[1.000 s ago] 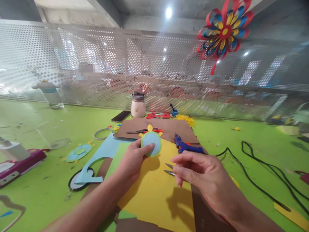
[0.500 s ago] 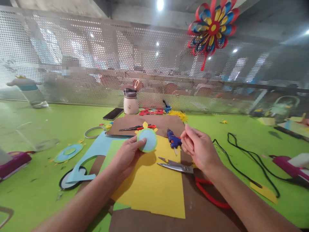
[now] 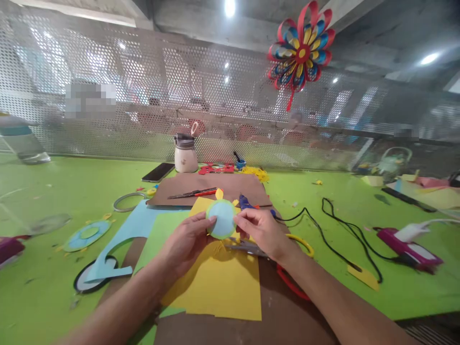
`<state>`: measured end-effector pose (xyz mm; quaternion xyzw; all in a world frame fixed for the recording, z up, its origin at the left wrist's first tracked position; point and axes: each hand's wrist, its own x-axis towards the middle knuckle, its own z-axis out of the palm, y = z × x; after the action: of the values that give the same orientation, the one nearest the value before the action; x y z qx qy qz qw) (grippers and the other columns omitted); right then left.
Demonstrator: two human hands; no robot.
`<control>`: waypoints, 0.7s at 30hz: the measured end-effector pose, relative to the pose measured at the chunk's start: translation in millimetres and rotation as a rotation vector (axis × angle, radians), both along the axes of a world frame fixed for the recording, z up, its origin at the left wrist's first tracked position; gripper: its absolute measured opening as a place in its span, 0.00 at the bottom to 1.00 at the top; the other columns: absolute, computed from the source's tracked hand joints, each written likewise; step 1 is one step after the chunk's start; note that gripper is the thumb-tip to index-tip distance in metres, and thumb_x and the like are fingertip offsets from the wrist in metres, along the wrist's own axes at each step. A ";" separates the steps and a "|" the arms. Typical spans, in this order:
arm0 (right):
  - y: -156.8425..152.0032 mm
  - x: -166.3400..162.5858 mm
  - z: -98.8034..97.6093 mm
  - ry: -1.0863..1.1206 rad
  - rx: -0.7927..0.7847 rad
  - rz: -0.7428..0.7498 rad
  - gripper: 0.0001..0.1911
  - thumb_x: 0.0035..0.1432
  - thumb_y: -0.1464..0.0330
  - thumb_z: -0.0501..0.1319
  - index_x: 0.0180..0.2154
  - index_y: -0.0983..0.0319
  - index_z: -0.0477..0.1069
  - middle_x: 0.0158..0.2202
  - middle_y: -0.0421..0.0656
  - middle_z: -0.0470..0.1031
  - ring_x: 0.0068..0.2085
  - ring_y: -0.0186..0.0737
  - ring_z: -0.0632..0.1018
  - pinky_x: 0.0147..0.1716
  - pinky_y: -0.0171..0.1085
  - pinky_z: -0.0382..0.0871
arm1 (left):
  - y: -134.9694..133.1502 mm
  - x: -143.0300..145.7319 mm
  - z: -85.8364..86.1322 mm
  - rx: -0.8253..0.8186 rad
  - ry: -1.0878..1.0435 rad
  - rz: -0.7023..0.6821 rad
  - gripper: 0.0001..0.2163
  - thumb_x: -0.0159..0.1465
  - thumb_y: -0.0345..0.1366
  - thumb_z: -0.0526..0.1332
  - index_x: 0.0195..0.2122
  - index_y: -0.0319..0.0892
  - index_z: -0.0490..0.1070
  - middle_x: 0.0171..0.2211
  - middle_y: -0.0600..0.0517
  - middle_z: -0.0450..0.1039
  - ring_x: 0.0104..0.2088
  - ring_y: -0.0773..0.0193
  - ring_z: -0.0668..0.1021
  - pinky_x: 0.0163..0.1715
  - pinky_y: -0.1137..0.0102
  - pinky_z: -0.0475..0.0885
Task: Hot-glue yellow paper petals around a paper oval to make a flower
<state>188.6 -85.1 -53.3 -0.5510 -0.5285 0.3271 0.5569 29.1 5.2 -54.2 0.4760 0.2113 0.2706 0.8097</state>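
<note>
A light blue paper disc with a green rim faces me, a yellow paper tab standing at its top. My left hand grips the disc's left side, thumb in front. At its right edge, my right hand is closed in a pinch; whether a small piece is also between those fingers is hidden. Below the hands, scissors with red and yellow handles lie on yellow paper. Just behind my right hand a blue glue gun is partly covered.
Brown card carries a red-handled craft knife or slim scissors. A blue-green paper ring and a tape ring lie left. Behind stand a phone and a white bottle. A black cord and purple power strip lie right.
My right hand has moved left and down from beside the disc to its right edge. The left hand still holds the disc. The whole view has shifted slightly.
</note>
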 end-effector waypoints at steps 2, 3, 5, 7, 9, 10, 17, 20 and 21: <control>-0.2 -1.6 0.7 -0.002 0.007 -0.023 0.14 0.55 0.59 0.60 0.27 0.64 0.71 0.21 0.36 0.66 0.22 0.30 0.68 0.23 0.31 0.62 | -2.2 -1.0 0.8 0.011 0.001 -0.021 0.09 0.60 0.35 0.61 0.39 0.37 0.76 0.40 0.44 0.77 0.39 0.60 0.76 0.39 0.69 0.72; 0.1 -1.3 0.4 0.000 0.013 -0.033 0.14 0.55 0.59 0.60 0.27 0.64 0.70 0.21 0.36 0.66 0.22 0.30 0.68 0.23 0.31 0.62 | -3.5 -1.6 1.5 0.018 0.001 -0.029 0.10 0.60 0.35 0.61 0.41 0.38 0.76 0.40 0.45 0.76 0.39 0.60 0.75 0.39 0.69 0.72; 1.2 0.1 -1.3 0.017 0.021 -0.040 0.14 0.56 0.60 0.60 0.26 0.63 0.70 0.21 0.36 0.66 0.22 0.30 0.68 0.23 0.31 0.62 | -6.1 -2.4 3.0 0.039 0.009 -0.040 0.11 0.60 0.35 0.61 0.42 0.39 0.75 0.41 0.45 0.76 0.39 0.61 0.75 0.37 0.70 0.71; 2.3 1.3 -3.8 0.041 0.013 -0.054 0.14 0.56 0.60 0.60 0.26 0.63 0.69 0.21 0.36 0.67 0.22 0.30 0.68 0.23 0.31 0.62 | -8.3 -2.6 3.9 0.064 0.030 -0.044 0.11 0.60 0.36 0.61 0.43 0.40 0.75 0.42 0.46 0.76 0.39 0.62 0.74 0.36 0.71 0.71; 3.3 1.3 -6.4 0.061 -0.006 -0.064 0.15 0.55 0.59 0.60 0.25 0.63 0.69 0.20 0.36 0.67 0.21 0.30 0.67 0.23 0.31 0.62 | -9.6 -2.0 3.6 0.078 0.053 -0.043 0.12 0.60 0.36 0.61 0.44 0.40 0.75 0.41 0.45 0.76 0.39 0.62 0.74 0.35 0.72 0.71; 3.6 1.0 -7.7 0.065 -0.014 -0.060 0.15 0.56 0.59 0.60 0.25 0.64 0.69 0.20 0.36 0.67 0.21 0.30 0.67 0.23 0.31 0.62 | -9.7 -1.6 3.0 0.079 0.058 -0.037 0.12 0.60 0.37 0.61 0.43 0.39 0.75 0.41 0.45 0.76 0.39 0.62 0.74 0.35 0.72 0.71; 6.7 7.1 -17.1 0.086 -0.019 -0.116 0.18 0.57 0.55 0.57 0.34 0.65 0.71 0.26 0.40 0.70 0.26 0.34 0.71 0.26 0.34 0.65 | -1.7 -3.1 -0.3 0.053 0.039 0.053 0.09 0.58 0.34 0.63 0.38 0.38 0.76 0.37 0.46 0.75 0.36 0.64 0.73 0.32 0.74 0.72; 7.7 9.7 -19.8 0.079 -0.023 -0.131 0.18 0.56 0.56 0.59 0.35 0.65 0.72 0.27 0.42 0.71 0.27 0.35 0.72 0.29 0.35 0.66 | 2.4 -3.7 -0.4 0.015 0.024 0.106 0.04 0.56 0.30 0.63 0.32 0.38 0.76 0.33 0.49 0.73 0.33 0.66 0.72 0.29 0.74 0.73; 7.7 9.3 -20.0 0.080 -0.025 -0.122 0.17 0.56 0.56 0.59 0.35 0.65 0.72 0.27 0.42 0.72 0.28 0.35 0.72 0.29 0.35 0.66 | 3.1 -3.6 -0.4 0.000 0.016 0.119 0.03 0.56 0.29 0.63 0.31 0.38 0.76 0.32 0.49 0.73 0.32 0.66 0.72 0.28 0.74 0.74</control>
<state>197.9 -77.4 -73.3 -0.5755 -0.4672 0.3211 0.5894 25.6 8.3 -54.6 0.4646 0.2458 0.3146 0.7904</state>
